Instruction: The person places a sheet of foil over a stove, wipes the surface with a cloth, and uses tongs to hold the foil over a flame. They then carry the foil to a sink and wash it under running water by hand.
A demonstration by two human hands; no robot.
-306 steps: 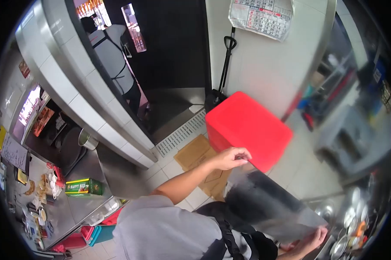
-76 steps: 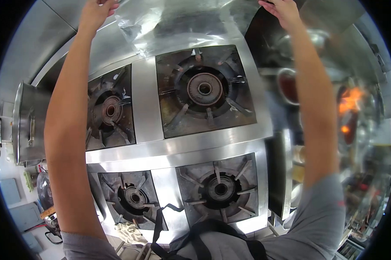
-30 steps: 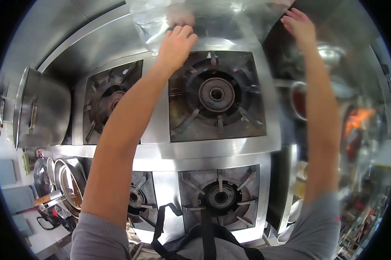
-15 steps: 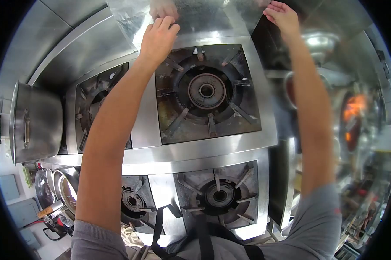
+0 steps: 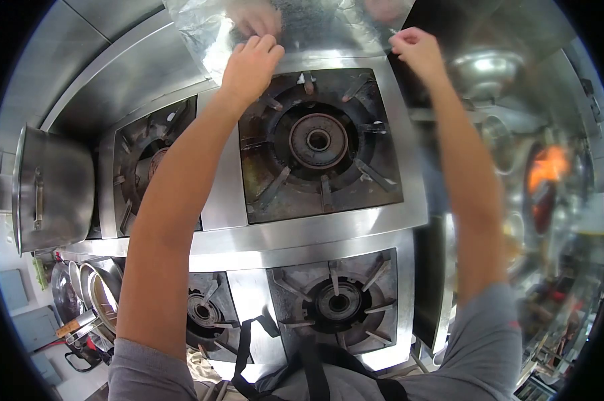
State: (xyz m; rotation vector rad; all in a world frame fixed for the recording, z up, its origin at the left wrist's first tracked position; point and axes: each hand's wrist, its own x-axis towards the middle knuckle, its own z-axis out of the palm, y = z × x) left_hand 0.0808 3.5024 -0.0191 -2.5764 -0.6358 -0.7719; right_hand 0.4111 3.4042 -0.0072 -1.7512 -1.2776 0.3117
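A shiny, creased sheet of aluminium foil (image 5: pixel 315 30) lies against the steel wall behind the back burner, mirroring both hands. My left hand (image 5: pixel 252 67) is at its lower left part, fingers curled and pressed together at the foil; the fingertips are partly hidden. At the lower right corner of the sheet, my right hand (image 5: pixel 416 53) is closed in a pinch on the foil's edge. Below the hands is the large back gas burner (image 5: pixel 319 140) with its dark pan supports.
Nearer my body are a front right burner (image 5: pixel 339 304) and a front left burner (image 5: pixel 203 311). A big steel pot (image 5: pixel 54 190) stands at the left, above several pans (image 5: pixel 98 294). On the right, blurred, orange flames (image 5: pixel 548 167) burn near a steel bowl (image 5: pixel 487 70).
My right hand has come down and slightly left, along with the foil's right edge. My left hand has shifted a little down and right.
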